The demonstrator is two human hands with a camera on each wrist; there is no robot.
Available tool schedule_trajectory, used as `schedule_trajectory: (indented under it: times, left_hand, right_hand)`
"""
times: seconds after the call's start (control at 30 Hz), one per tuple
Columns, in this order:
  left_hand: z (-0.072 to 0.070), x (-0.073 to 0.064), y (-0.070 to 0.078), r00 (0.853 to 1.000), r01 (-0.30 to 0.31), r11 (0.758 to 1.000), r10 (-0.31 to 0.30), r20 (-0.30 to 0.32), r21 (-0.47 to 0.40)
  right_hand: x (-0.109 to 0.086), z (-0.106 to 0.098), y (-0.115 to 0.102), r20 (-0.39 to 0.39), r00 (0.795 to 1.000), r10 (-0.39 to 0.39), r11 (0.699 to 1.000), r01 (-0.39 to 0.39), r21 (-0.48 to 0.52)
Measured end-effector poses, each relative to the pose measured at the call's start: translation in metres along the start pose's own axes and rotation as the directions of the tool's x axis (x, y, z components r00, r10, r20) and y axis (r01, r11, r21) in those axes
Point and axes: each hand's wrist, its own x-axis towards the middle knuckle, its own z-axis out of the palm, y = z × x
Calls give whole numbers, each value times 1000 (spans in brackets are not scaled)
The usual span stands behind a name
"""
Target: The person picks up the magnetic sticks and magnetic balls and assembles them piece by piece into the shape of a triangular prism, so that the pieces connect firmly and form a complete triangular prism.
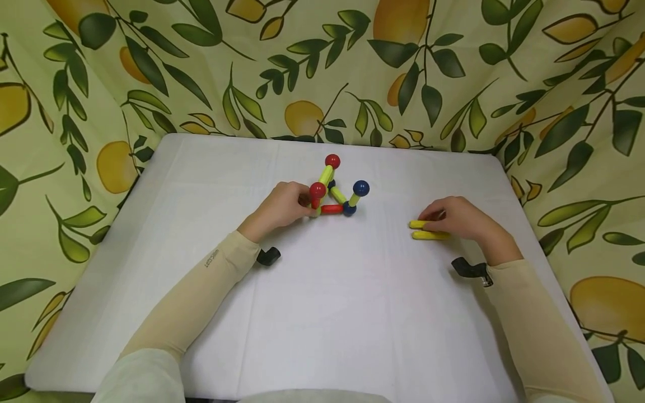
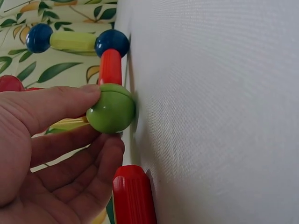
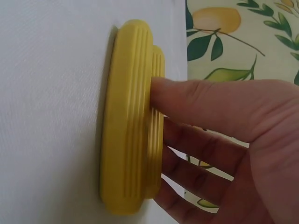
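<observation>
My left hand pinches a green ball at the near-left corner of a small frame of balls and magnetic rods. From that ball a red rod runs along the table to a blue ball. A yellow-green rod stands up from it, topped by another blue ball. Two red balls top the frame's other uprights. My right hand holds the farther of two yellow rods between thumb and fingers. The nearer yellow rod lies beside it on the table.
Another red rod lies by the left fingers in the left wrist view; the hand hides it from the head view. White cloth covers the table. A lemon-patterned curtain hangs behind it and at both sides.
</observation>
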Motion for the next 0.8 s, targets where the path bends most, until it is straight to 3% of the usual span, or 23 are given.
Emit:
schedule_trajectory:
  times: [0.53, 0.67, 0.8]
  left_hand:
    - [-2, 11, -1, 1000, 23, 1000, -23, 12, -9]
    - [-3, 13, -2, 1000, 29, 999, -28, 14, -22]
    - [-5, 15, -3, 999, 33, 999, -32, 16, -19]
  right_hand:
    - [0, 4, -10, -37, 999, 4, 999, -6, -53]
    - [1, 4, -16, -122, 992, -36, 998, 30, -47]
    - [5, -2, -24, -250, 957, -144, 989, 135, -52]
